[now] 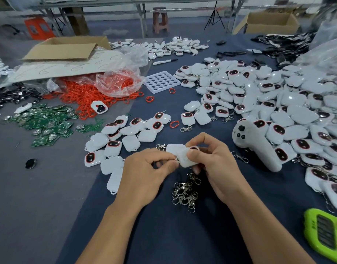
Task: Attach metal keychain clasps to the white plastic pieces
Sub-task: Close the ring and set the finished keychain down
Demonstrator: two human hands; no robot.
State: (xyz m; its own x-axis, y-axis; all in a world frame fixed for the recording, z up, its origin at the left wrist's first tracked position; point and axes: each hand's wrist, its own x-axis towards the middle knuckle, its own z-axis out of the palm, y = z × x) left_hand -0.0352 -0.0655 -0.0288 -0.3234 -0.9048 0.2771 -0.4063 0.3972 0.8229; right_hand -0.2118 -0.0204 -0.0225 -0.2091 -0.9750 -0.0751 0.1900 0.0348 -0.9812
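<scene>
Nearest you, the heap of metal clasps (185, 193) lies on the dark cloth (164, 235), just below your hands. Your right hand (211, 159) wraps a white plastic piece (184, 160), with the thumb pressed flat on its face and the fingers curled beneath. Your left hand (144, 176) has thumb and forefinger pinched together at the piece's loop corner.

You are mid-attachment, I judge. The ring is probably being worked through the loop, but your fingertips hide it, so I cannot tell whether it is through. A second piece (174, 148) seems to sit behind the first, with a clasp (161, 147) sticking out to the left, though the overlap is hard to read.

The next move calls for holding the piece steady while you turn the split ring fully round.

Beyond, bare pieces (125, 141) wait at left. The clasped pile (278, 103) spreads to the right, its far edge cut off.
</scene>
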